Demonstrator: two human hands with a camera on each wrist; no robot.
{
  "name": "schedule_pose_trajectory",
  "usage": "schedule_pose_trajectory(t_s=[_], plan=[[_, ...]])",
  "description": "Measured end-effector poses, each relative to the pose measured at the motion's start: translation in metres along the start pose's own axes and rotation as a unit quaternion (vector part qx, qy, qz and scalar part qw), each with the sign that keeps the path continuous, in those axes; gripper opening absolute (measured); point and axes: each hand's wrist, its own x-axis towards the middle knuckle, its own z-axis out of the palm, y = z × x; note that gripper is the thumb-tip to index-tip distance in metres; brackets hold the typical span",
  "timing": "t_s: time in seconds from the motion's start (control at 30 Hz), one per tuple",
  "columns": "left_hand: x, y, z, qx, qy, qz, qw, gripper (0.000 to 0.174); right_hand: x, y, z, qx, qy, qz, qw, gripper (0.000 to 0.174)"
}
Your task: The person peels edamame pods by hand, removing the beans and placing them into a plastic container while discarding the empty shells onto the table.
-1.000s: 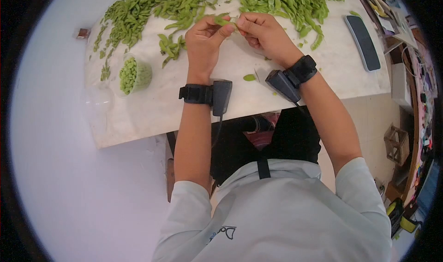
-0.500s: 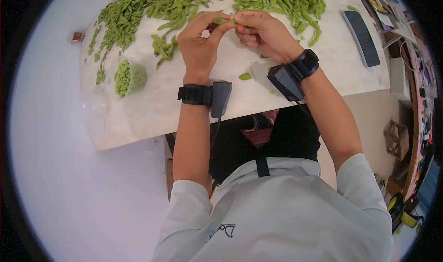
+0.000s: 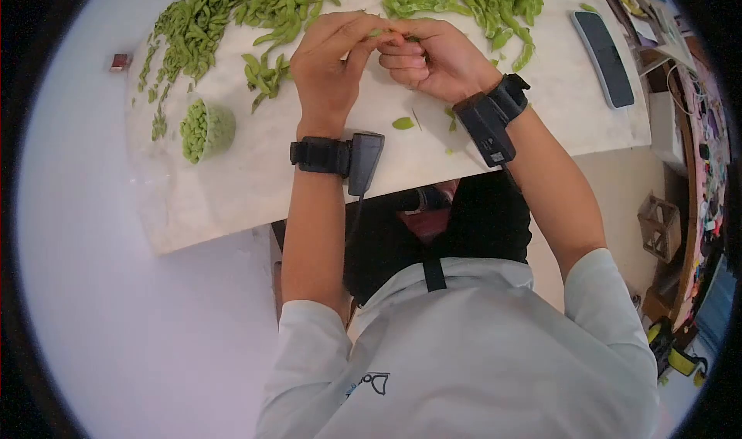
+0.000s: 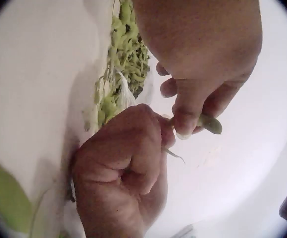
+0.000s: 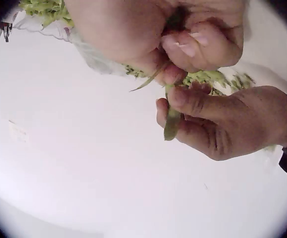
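Both hands meet over the table in the head view. The left hand (image 3: 328,64) pinches a green pod (image 5: 172,124) between thumb and fingers, the pod's end sticking out past them. At its other end the right hand (image 3: 444,60) pinches with thumb and forefinger, and a thin green strip (image 5: 151,79) hangs from there. The right hand's other fingers are curled, with a dark green piece (image 5: 175,19) partly visible in them. A tub of shelled beans (image 3: 202,132) stands left of the left hand.
Piled pods (image 3: 193,33) lie at the table's far left, and more pods (image 3: 487,2) at the far middle. A small cluster of pods (image 3: 265,76) is beside the left hand. A loose green piece (image 3: 403,123) lies nearer the front edge. A phone (image 3: 603,59) rests at the right.
Both hands have shifted slightly left in the head view, still close together. The right hand has turned, showing more of its curled fingers.
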Motion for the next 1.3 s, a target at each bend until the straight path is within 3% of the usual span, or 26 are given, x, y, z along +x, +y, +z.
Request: schedule_pose_trajectory(t_s=[0.07, 0.17, 0.27, 0.37, 0.57, 0.7, 0.97, 1.0, 1.1, 1.17, 1.2, 1.3], plan=[[0.0, -0.002, 0.0, -0.01, 0.012, -0.007, 1.0, 0.016, 0.003, 0.001, 0.002, 0.001, 0.004, -0.012, 1.0, 0.028], [-0.001, -0.001, 0.003, -0.146, 0.033, -0.141, 0.979, 0.017, 0.005, 0.004, 0.007, -0.039, 0.034, -0.054, 0.997, 0.027], [-0.004, -0.002, 0.006, -0.286, 0.035, -0.232, 0.929, 0.019, 0.003, 0.007, 0.013, -0.109, 0.084, -0.087, 0.987, 0.025], [-0.006, -0.002, 0.006, -0.308, 0.032, -0.27, 0.912, 0.019, 0.001, 0.006, 0.02, -0.162, 0.103, -0.106, 0.976, 0.024], [-0.009, -0.004, 0.003, -0.214, 0.0, -0.241, 0.947, 0.018, 0.001, 0.006, 0.012, -0.176, 0.099, -0.115, 0.973, 0.024], [-0.009, -0.003, 0.0, -0.107, -0.016, -0.175, 0.979, 0.016, 0.002, 0.004, 0.01, -0.189, 0.109, -0.091, 0.972, 0.024], [-0.003, 0.0, -0.006, -0.01, -0.061, -0.101, 0.993, 0.017, 0.005, 0.006, 0.008, -0.355, 0.199, -0.132, 0.904, 0.029], [-0.004, 0.0, -0.007, -0.006, -0.066, -0.101, 0.993, 0.017, 0.007, 0.006, 0.005, -0.379, 0.209, -0.13, 0.892, 0.03], [-0.007, -0.001, -0.005, -0.011, -0.075, -0.101, 0.992, 0.016, 0.009, 0.008, -0.003, -0.571, 0.262, -0.181, 0.757, 0.03], [-0.006, -0.003, -0.003, -0.03, -0.068, -0.093, 0.993, 0.015, 0.008, 0.008, -0.002, -0.615, 0.266, -0.205, 0.713, 0.031], [-0.006, -0.001, -0.004, -0.015, -0.077, -0.13, 0.988, 0.016, 0.008, 0.009, 0.0, -0.637, 0.267, -0.218, 0.69, 0.031], [-0.006, 0.001, -0.004, -0.018, -0.083, -0.211, 0.974, 0.019, 0.005, 0.007, 0.009, -0.55, 0.27, -0.163, 0.773, 0.032]])
